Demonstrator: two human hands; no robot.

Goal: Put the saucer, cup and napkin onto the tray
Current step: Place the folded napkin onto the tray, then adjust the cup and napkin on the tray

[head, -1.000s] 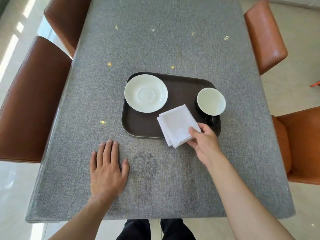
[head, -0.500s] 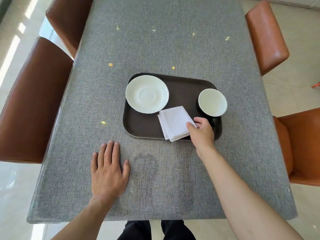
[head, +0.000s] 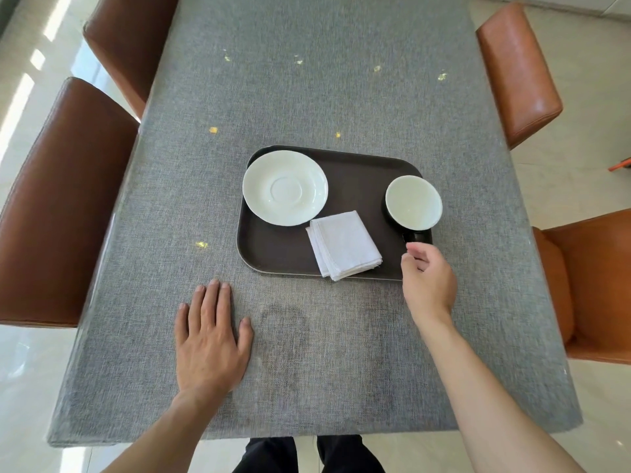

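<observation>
Looking down at the grey table (head: 307,80), we are seeing a dark tray (head: 283,257) lying flat near its middle, with all three things resting on it. The white saucer (head: 285,187) is sitting on the far left part of the tray, its left rim reaching the tray's edge. The cup (head: 414,203), dark outside and pale inside, is standing upright at the right end, with its handle pointing toward us. The folded white napkin (head: 343,245) is lying between them on the near side, just beside the saucer's near right rim, and its near corner is reaching over the tray's near edge.

We are holding our right hand (head: 428,279) over the tray's near right corner, just near of the cup handle and to the right of the napkin. Its fingers (head: 415,249) are loosely curled and are grasping nothing; whether a fingertip is touching the handle, we cannot tell. We are resting our left hand (head: 210,339) flat on the table, palm down, fingers spread and released, near and left of the tray and apart from it.

Brown leather chairs (head: 61,206) are standing along both long sides of the table, on a pale glossy floor (head: 20,387).
</observation>
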